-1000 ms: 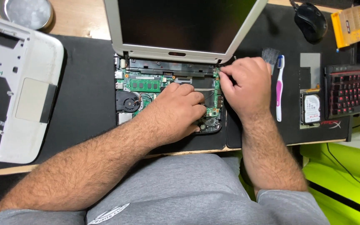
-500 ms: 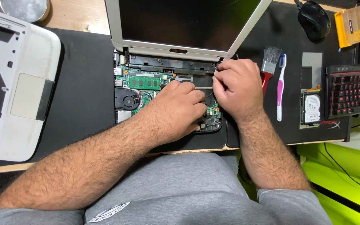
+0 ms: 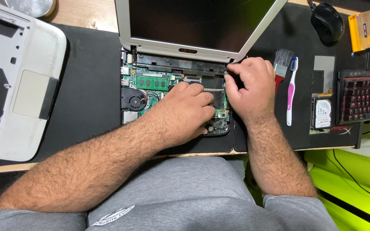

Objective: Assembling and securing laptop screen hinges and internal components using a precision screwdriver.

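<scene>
Opened laptop [image 3: 174,81] is sitting mid-mat, board exposed. Left hand [image 3: 185,111] is lying flat on it, gripping nothing. Right hand [image 3: 251,87] is pinching something tiny by the hinge, can't tell what.

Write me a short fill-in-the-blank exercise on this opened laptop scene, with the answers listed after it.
1. Both hands, the left hand and the right hand, rest on the opened ____ base.
2. The round cooling fan sits to the ____ of the left hand in the picture.
3. Right of the right hand, beside the brush, lies a pink and white ____.
4. The detached white palmrest cover lies at the far ____ of the black mat.

Missing words: laptop; left; toothbrush; left
</scene>
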